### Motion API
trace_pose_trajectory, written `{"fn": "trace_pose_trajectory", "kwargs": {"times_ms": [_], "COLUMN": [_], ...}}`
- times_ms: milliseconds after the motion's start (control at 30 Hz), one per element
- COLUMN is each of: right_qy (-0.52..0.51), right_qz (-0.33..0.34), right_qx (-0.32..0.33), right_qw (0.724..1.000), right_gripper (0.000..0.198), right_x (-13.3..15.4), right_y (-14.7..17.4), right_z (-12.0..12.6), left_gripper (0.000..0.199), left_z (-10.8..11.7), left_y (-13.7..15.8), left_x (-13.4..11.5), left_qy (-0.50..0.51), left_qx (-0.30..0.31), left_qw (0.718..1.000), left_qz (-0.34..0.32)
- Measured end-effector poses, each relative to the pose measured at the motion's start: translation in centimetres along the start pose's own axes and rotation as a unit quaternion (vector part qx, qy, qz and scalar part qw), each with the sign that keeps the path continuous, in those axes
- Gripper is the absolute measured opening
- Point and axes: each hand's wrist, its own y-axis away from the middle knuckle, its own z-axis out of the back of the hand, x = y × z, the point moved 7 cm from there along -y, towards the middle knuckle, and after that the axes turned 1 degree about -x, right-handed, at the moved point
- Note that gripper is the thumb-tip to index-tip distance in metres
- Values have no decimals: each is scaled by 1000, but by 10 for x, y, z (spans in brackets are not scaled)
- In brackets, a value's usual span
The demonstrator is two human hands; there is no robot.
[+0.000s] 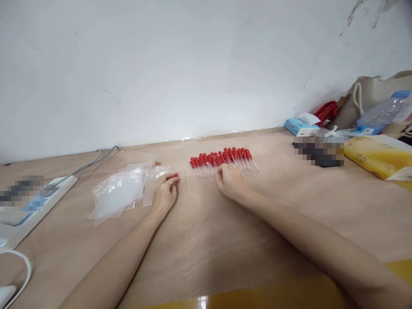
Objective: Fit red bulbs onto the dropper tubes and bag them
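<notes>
My left hand [165, 192] is closed, pinching a small red rubber bulb [175, 175] between thumb and fingertips beside the plastic bags. Just right of it, a thin clear glass tube [186, 180] lies alone on the table. Several droppers [202, 161] with red bulbs and slender clear tubes lie side by side in a row, bulbs toward the wall. Over the front of that row is my right hand [232, 180], its fingers curled together and covering some tubes. A thin pale tip shows by its fingertips; whether the hand grips it is unclear.
Clear zip bags [119, 189] lie left of my left hand. A power strip [61, 189] with cables stands at far left. On the right are a blue tissue pack [299, 126], a dark blurred object [318, 154], a yellow packet [376, 154] and a plastic bottle [380, 113].
</notes>
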Motion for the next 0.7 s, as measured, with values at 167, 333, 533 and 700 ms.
{"fn": "trace_pose_trajectory", "kwargs": {"times_ms": [167,333,533,700], "right_qy": [-73,-162,-173,-190], "right_qz": [18,3,26,42], "right_qx": [-27,-31,-17,-6], "right_qw": [997,986,984,981], "right_gripper": [15,12,10,11], "right_x": [-33,-38,-33,-32], "right_y": [34,41,41,43], "right_z": [11,12,8,5], "left_gripper": [37,31,18,9], "left_z": [2,8,7,12], "left_y": [-1,-2,1,-1], "left_x": [2,2,4,5], "left_qy": [4,21,84,68], "left_qx": [1,-19,-14,-37], "left_qw": [1000,999,994,995], "left_qz": [7,27,69,64]}}
